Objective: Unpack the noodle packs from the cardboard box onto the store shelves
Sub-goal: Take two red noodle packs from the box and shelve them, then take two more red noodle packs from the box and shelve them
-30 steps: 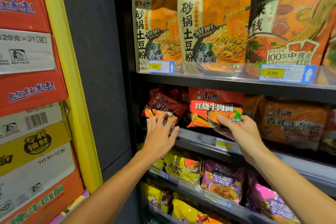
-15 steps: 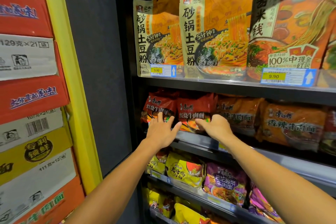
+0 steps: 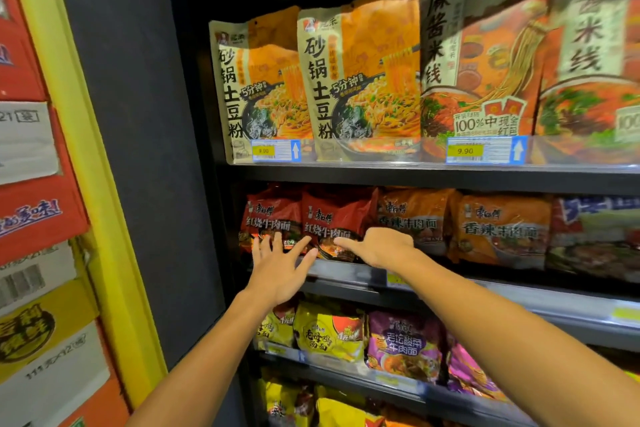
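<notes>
Item: red pack, middle shelf, second from left, upright beside first red pack.
Change: a second ago my right hand pinched this pack in front of shelf; now pack seated in row, grip released.
Right hand: fingers straight, tips pressing pack's lower face, holding nothing.
Left hand: fingers spread, touching left pack's lower edge, holding nothing.
Box: out of view.
Judgement: this pack placed; next pack due from box.
</notes>
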Available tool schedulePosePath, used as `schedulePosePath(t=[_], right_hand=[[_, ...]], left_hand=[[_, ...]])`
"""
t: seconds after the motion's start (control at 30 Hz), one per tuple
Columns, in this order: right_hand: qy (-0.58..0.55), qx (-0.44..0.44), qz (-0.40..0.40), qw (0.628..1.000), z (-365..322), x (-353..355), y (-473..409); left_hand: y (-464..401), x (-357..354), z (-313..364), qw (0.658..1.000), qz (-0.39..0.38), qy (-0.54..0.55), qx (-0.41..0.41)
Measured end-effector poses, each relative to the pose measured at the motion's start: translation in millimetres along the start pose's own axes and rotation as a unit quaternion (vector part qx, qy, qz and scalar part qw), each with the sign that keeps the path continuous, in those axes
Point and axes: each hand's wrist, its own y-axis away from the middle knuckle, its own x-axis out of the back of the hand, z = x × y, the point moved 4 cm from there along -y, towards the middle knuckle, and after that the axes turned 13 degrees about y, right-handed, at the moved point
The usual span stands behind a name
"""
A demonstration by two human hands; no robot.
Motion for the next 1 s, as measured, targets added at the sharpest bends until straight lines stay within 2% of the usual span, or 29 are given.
schedulePosePath(t=[0.17, 0.27, 0.37, 0.43, 0.6, 0.8, 1.0], right_hand=[[0.001, 0.014, 0.075, 0.997, 48.5, -7.3, 42.9], [-0.024, 0.053, 0.185, 0.981, 81.2, -19.3, 79.8], [-0.037, 0.087, 0.287, 0.953, 113.4, -38.9, 121.3], [-0.022, 0.089, 0.317, 0.944, 133.3, -54.3, 147.3], [-0.004, 0.048, 0.293, 0.955, 188.1, -95.5, 214.6], [0.013, -0.039, 0.197, 0.980, 277.4, -143.8, 310.7], [0.030, -0.148, 0.152, 0.977, 378.2, -176.6, 439.1]], left_hand=[[27.0, -1.4, 13.0, 0.993, 0.052, 0.038, -0.095], [45.6, -11.5, 37.7, 0.982, 0.059, 0.059, -0.172], [60.4, -29.6, 74.1, 0.957, 0.047, 0.080, -0.275], [71.5, -46.0, 103.6, 0.933, 0.040, 0.091, -0.345], [102.7, -97.1, 177.7, 0.886, -0.009, 0.094, -0.454], [149.9, -163.5, 255.6, 0.866, -0.103, 0.071, -0.483], [227.1, -223.6, 359.1, 0.836, -0.159, 0.036, -0.524]])
